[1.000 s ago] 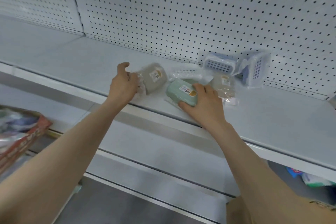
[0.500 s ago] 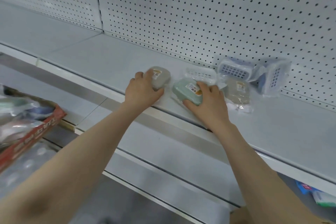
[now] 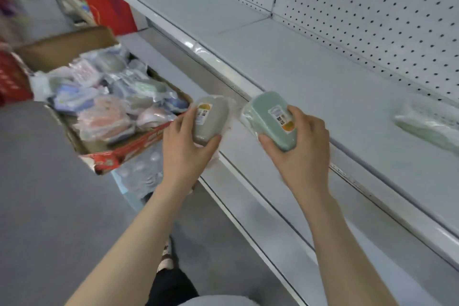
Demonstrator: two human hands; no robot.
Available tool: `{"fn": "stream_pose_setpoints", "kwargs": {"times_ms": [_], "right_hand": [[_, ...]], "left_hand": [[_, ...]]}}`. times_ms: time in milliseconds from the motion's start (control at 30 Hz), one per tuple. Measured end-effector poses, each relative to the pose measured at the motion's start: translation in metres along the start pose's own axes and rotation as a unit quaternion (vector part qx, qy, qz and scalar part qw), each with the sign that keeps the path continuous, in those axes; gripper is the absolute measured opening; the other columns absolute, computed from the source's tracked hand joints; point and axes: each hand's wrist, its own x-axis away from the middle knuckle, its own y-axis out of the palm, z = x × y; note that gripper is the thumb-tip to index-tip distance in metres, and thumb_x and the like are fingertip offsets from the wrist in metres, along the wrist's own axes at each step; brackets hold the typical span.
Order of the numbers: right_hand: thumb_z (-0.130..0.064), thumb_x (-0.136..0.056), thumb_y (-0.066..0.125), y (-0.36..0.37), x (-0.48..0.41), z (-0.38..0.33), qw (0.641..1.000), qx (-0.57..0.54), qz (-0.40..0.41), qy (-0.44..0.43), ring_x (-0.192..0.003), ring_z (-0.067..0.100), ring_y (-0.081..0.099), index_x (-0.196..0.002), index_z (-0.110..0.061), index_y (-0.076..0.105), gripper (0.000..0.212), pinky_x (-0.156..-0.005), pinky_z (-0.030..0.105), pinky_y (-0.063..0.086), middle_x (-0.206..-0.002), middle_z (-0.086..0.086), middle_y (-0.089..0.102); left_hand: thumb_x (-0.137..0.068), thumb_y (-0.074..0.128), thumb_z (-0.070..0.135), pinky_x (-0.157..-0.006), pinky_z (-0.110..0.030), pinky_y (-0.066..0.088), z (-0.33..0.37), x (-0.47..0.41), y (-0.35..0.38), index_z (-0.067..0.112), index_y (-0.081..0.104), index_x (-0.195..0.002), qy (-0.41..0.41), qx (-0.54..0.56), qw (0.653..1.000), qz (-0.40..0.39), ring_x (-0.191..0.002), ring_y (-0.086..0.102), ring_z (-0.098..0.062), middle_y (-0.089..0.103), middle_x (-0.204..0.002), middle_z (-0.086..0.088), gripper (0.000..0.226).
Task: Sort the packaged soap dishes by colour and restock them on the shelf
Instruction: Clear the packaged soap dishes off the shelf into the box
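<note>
While both hands hover just in front of the shelf's [image 3: 298, 69] front edge, each carries one wrapped dish clear of any surface. The left hand [image 3: 183, 149] has its fingers and thumb curled round the grey soap dish [image 3: 213, 117], label facing up. The right hand [image 3: 304, 154] grips the green soap dish [image 3: 267, 119] the same way, thumb under its near end and fingers over the far side. This looks like the sorting step itself: two colours, one per hand, each waiting for its place. A pale green package [image 3: 427, 129], blurred, lies on the shelf well to the right. It seems the likely home for the green dish, though its exact shade is hard to judge. The next move probably calls for the right hand to reach rightward and set its dish down just beside that package, and for the left hand to find or start a grey group on a bare stretch of shelf. Many more wrapped dishes sit in the cardboard box [image 3: 134, 145] to the left, so the task appears far from finished.
</note>
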Motion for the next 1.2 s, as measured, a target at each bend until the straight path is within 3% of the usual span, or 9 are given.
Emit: {"fn": "stream_pose_setpoints", "kwargs": {"times_ms": [100,433,733,900,1033,1200], "right_hand": [[-0.057,-0.075,0.072,0.056,0.003,-0.035,0.999,-0.023,-0.046,-0.016,-0.106,0.020,0.044,-0.137,-0.025,0.047,0.074,-0.085,0.023,0.033,-0.117,0.003,0.052],[-0.059,-0.073,0.071,0.249,-0.024,-0.140,0.980,-0.034,-0.198,-0.001,-0.106,0.025,0.047,-0.137,-0.026,0.045,0.076,-0.088,0.039,0.047,-0.121,0.004,0.050],[-0.059,-0.074,0.070,0.338,-0.066,-0.187,0.974,-0.025,-0.226,0.012,-0.111,0.024,0.046,-0.136,-0.025,0.046,0.075,-0.090,0.034,0.041,-0.126,0.004,0.050],[-0.059,-0.076,0.069,0.367,-0.117,-0.186,0.971,-0.040,-0.237,0.019,-0.117,0.022,0.044,-0.140,-0.028,0.043,0.076,-0.094,0.033,0.040,-0.128,0.002,0.048],[-0.061,-0.077,0.066,0.404,-0.177,-0.191,0.969,-0.045,-0.244,-0.010,-0.118,0.022,0.043,-0.139,-0.029,0.042,0.074,-0.098,0.040,0.042,-0.132,0.001,0.046],[-0.062,-0.081,0.061,0.472,-0.256,-0.206,0.957,0.017,-0.276,-0.089,-0.124,0.027,0.039,-0.140,-0.032,0.040,0.070,-0.097,0.045,0.039,-0.137,0.000,0.046]], "left_hand": [[-0.075,0.061,0.059,-0.102,-0.042,0.037,-0.067,-0.008,-0.023,0.023,0.041,-0.144,-0.061,-0.035,0.997,0.010,-0.119,0.043,-0.030,0.050,-0.134,-0.011,0.080],[-0.079,0.071,0.045,-0.103,-0.039,0.036,-0.256,-0.068,-0.106,0.022,0.041,-0.145,-0.188,-0.076,0.979,-0.032,-0.122,0.041,-0.030,0.049,-0.135,-0.009,0.076],[-0.079,0.069,0.045,-0.097,-0.043,0.042,-0.329,-0.188,-0.132,0.017,0.044,-0.142,-0.121,-0.108,0.987,-0.019,-0.115,0.048,-0.032,0.050,-0.132,-0.011,0.073],[-0.081,0.071,0.041,-0.094,-0.048,0.045,-0.355,-0.264,-0.095,0.015,0.042,-0.142,-0.118,-0.160,0.974,-0.106,-0.113,0.050,-0.039,0.048,-0.130,-0.019,0.072],[-0.084,0.066,0.043,-0.103,-0.052,0.037,-0.370,-0.296,-0.056,0.024,0.044,-0.142,-0.129,-0.231,0.951,-0.161,-0.125,0.043,-0.043,0.043,-0.140,-0.022,0.064],[-0.094,0.052,0.030,-0.118,-0.053,0.011,-0.384,-0.315,-0.035,0.037,0.028,-0.148,-0.152,-0.269,0.928,-0.210,-0.146,0.012,-0.036,0.020,-0.158,-0.005,0.060]]}}
